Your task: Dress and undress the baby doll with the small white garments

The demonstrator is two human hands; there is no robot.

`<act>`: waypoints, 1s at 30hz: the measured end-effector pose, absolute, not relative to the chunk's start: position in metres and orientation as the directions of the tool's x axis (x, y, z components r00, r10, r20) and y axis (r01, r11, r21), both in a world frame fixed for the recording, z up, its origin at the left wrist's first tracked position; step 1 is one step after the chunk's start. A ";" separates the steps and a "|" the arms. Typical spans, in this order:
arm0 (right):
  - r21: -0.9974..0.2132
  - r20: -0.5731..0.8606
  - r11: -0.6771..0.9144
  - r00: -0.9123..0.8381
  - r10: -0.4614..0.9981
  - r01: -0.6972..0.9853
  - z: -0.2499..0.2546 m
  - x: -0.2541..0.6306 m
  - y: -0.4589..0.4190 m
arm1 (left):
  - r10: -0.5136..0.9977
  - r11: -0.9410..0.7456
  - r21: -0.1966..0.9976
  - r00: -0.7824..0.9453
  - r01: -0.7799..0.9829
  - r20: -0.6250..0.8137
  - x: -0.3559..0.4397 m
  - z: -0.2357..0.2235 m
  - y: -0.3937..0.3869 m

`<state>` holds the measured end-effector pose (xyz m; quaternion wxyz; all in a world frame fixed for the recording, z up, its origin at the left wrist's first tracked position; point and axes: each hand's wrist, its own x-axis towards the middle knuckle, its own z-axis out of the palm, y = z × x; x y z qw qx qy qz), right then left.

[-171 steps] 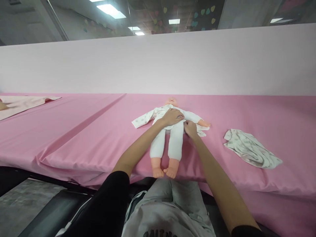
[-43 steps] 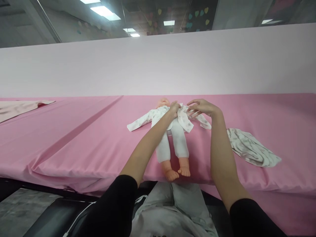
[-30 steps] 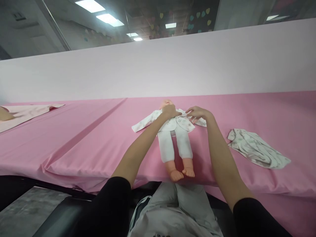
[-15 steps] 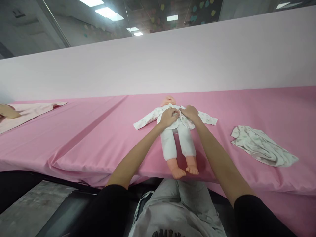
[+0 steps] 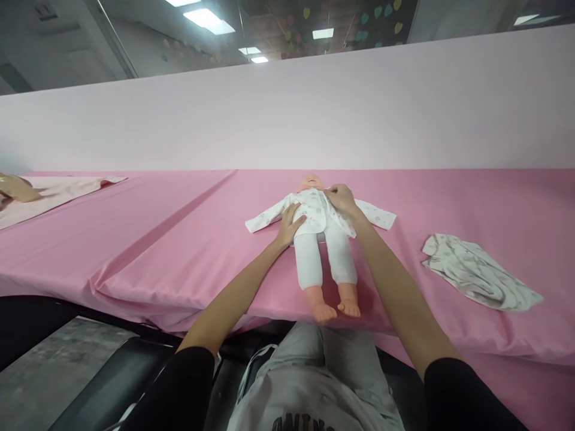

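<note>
A baby doll (image 5: 309,263) lies on its back with its bare feet toward me. It wears white leggings and a white patterned jacket (image 5: 315,209), whose sleeves spread out to both sides and cover the doll's hands. My left hand (image 5: 287,228) rests at the jacket's left side, fingers apart and lying against the doll's body. High on the chest, near the collar, my right hand (image 5: 342,199) has its fingers pinched at the jacket's right front edge. The fingertips are partly hidden, and the jacket's fastening is too small to make out.
A crumpled pale patterned garment (image 5: 480,272) lies to the right on the pink sheet (image 5: 179,239). At far left, a beige object (image 5: 18,188) sits on a light pink cloth (image 5: 72,193). A low white wall (image 5: 287,120) runs behind, and a black seat (image 5: 117,383) stands below left.
The jacket's right sleeve now covers the doll's arm, which showed in plain white before. My left hand has moved off the chest to the left side; my right hand has shifted slightly toward the collar.
</note>
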<state>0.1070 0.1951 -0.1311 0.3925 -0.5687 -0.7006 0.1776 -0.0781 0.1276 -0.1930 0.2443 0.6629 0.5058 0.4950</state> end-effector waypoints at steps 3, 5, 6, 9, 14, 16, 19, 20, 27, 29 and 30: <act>-0.648 0.435 0.364 -0.068 0.898 0.669 -0.137 0.087 0.198 | 0.923 -0.366 0.845 0.038 0.391 0.382 -0.080 -0.188 0.125; -0.654 0.449 0.361 -0.042 0.892 0.665 -0.141 0.082 0.202 | 0.924 -0.375 0.845 0.086 0.382 0.371 -0.082 -0.184 0.121; -0.683 0.434 0.344 -0.021 0.901 0.644 -0.143 0.081 0.204 | 0.923 -0.381 0.842 0.110 0.383 0.368 -0.083 -0.181 0.120; -0.812 0.334 0.288 -0.001 0.943 0.508 -0.147 0.088 0.211 | 0.917 -0.398 0.827 0.150 0.397 0.369 -0.083 -0.173 0.116; -0.849 0.243 0.229 -0.034 0.970 0.475 -0.145 0.095 0.208 | 0.915 -0.404 0.822 0.158 0.401 0.372 -0.081 -0.173 0.117; -0.804 0.266 0.239 -0.030 0.964 0.545 -0.140 0.092 0.203 | 0.910 -0.414 0.833 0.166 0.366 0.380 -0.081 -0.176 0.119; -0.811 0.324 0.321 -0.083 0.943 0.488 -0.132 0.084 0.196 | 0.902 -0.430 0.848 0.176 0.309 0.394 -0.082 -0.178 0.120; -0.826 0.345 0.356 -0.106 0.932 0.438 -0.130 0.082 0.195 | 0.902 -0.430 0.851 0.178 0.301 0.392 -0.083 -0.178 0.120; -0.815 0.358 0.415 -0.212 0.909 0.404 -0.128 0.075 0.190 | 0.915 -0.403 0.829 0.198 0.387 0.352 -0.079 -0.171 0.115; -0.770 0.309 0.428 -0.312 0.899 0.473 -0.123 0.075 0.183 | 0.923 -0.384 0.798 0.209 0.465 0.322 -0.080 -0.164 0.110; -0.747 0.280 0.445 -0.374 0.884 0.494 -0.118 0.075 0.177 | 0.923 -0.385 0.776 0.225 0.500 0.313 -0.081 -0.159 0.107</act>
